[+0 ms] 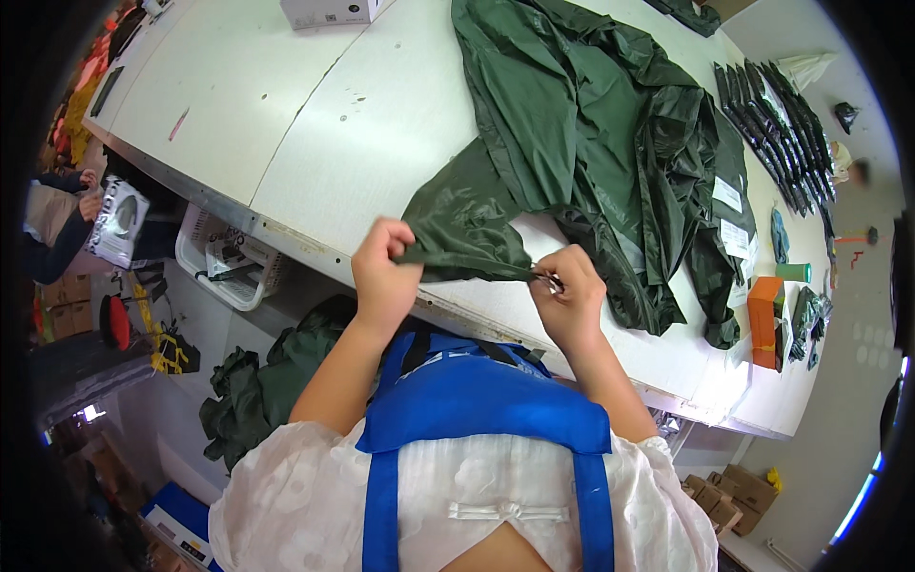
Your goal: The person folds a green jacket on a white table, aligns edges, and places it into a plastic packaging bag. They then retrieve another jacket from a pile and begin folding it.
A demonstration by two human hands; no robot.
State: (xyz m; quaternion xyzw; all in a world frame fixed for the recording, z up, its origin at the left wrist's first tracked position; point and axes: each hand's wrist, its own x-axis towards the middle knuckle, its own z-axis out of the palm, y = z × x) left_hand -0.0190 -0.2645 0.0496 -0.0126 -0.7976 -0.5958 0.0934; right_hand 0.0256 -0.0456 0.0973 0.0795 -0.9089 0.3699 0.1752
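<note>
A dark green, thin, shiny garment, which looks like a rain jacket, lies spread and crumpled on the white table. A sleeve-like part of it reaches toward me at the table's near edge. My left hand is closed, pinching the left end of this part's edge. My right hand is closed round small dark metal thread snips, partly hidden by the fingers. The tips of the snips meet the right end of the stretched edge. White paper labels lie on the garment's right side.
Black flat packages stand in a row at right, near an orange box and a green roll. A white basket and a green fabric heap are below the table. At left, another person holds a package.
</note>
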